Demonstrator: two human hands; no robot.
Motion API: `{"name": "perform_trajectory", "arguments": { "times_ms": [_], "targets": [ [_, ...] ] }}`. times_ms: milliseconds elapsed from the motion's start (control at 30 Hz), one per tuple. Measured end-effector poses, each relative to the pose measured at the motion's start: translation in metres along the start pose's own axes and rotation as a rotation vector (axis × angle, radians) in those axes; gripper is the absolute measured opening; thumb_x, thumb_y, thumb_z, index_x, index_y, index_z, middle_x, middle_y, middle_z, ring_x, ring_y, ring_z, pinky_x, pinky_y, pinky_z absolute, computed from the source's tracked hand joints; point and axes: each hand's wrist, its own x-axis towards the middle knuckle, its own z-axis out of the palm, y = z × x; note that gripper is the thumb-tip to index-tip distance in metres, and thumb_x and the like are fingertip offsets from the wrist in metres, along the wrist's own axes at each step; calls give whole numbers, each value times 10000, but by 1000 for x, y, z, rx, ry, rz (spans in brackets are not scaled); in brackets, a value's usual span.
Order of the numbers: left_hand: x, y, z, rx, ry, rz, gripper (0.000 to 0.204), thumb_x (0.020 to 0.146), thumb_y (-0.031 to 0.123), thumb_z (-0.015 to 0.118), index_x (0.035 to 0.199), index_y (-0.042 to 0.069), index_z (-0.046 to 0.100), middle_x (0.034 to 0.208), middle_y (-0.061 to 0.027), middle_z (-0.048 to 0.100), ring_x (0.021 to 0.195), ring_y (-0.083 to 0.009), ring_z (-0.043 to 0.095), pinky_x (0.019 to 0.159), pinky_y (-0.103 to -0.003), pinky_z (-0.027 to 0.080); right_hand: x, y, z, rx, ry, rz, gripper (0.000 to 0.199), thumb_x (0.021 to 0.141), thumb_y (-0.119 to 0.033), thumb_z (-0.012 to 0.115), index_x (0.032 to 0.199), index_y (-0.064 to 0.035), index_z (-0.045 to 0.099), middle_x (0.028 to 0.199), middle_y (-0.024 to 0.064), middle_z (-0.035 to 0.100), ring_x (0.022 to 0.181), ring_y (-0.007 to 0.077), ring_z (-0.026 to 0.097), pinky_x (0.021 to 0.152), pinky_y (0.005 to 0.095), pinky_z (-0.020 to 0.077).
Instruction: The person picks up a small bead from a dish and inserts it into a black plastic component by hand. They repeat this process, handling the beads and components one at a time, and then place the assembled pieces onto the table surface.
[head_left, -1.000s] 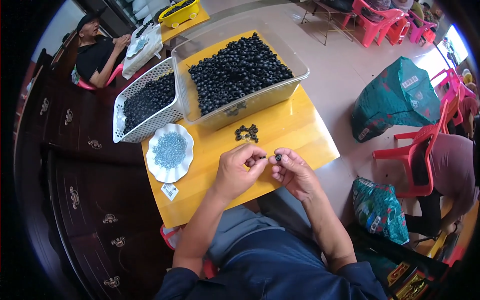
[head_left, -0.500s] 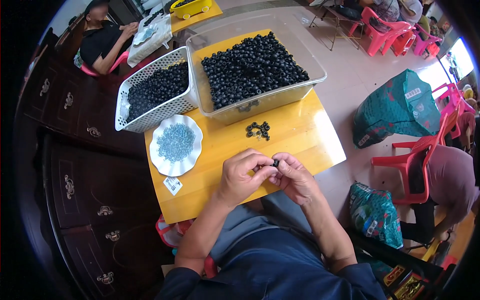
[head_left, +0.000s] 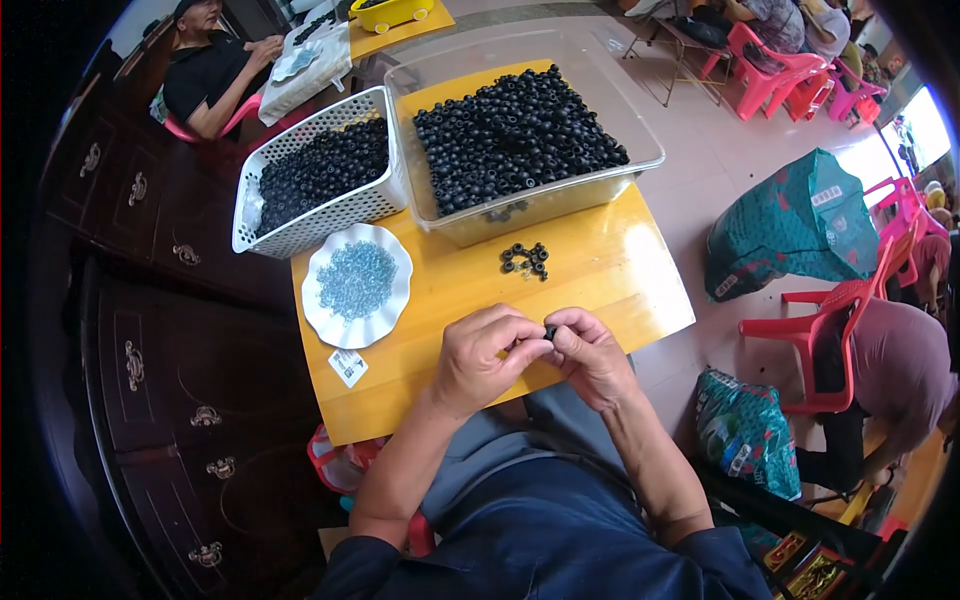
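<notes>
Above the near edge of the yellow table, my two hands meet at a small black ring-shaped part (head_left: 551,332). My right hand (head_left: 597,362) pinches it between thumb and index finger. The thumb and index finger of my left hand (head_left: 487,358) are closed together right against it; whether a smaller piece sits between them is hidden. Just beyond my hands lies a little cluster of similar black parts (head_left: 540,254) with a few clear bits among them. A white scalloped plate (head_left: 394,310) of clear bluish glass beads (head_left: 355,280) stands left of my hands.
A clear plastic tub (head_left: 455,232) heaped with black parts and a white perforated basket (head_left: 330,210) of more fill the table's far side. A white label (head_left: 348,367) lies by the plate. Dark drawers (head_left: 150,370) stand left; teal bags (head_left: 790,230) and a red chair (head_left: 825,310) stand right.
The whole view has shifted slightly. My hands stay together at the black part, with only small movements of the fingertips. The containers and the cluster on the table look unchanged.
</notes>
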Motion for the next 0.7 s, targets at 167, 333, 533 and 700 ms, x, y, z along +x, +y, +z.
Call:
{"name": "perform_trajectory", "arguments": {
  "times_ms": [167,333,533,700],
  "targets": [
    [-4,1,-8,-319,-111,-212,213,740,-15,859,908,19,733,773,-50,655,651,-140,617,608,-243,491,-2,-7,1,-86,-140,-9,262,894,-105,762,1135,-64,667,1024,44,697,948,151,655,877,305,518],
    [0,3,-20,-364,-236,-188,341,729,50,883,1050,37,769,805,-44,652,691,-140,608,637,-256,485,-5,-19,17,-107,-227,9,285,879,-118,793,1104,-83,622,1000,47,707,975,153,663,882,309,511],
    [-3,0,-23,-336,-290,-116,347,717,113,900,1032,40,774,799,-41,654,680,-150,608,638,-279,482,-4,-12,12,-102,-277,33,333,861,-179,837,1074,-105,592,980,23,703,925,127,663,839,270,503],
    [-10,0,-24,-296,-270,-121,305,713,127,907,967,37,764,769,-44,648,671,-149,609,620,-275,476,-7,-5,11,-129,-232,39,315,857,-178,842,1038,-104,595,921,-11,673,871,91,639,779,243,499]
  ]
}}
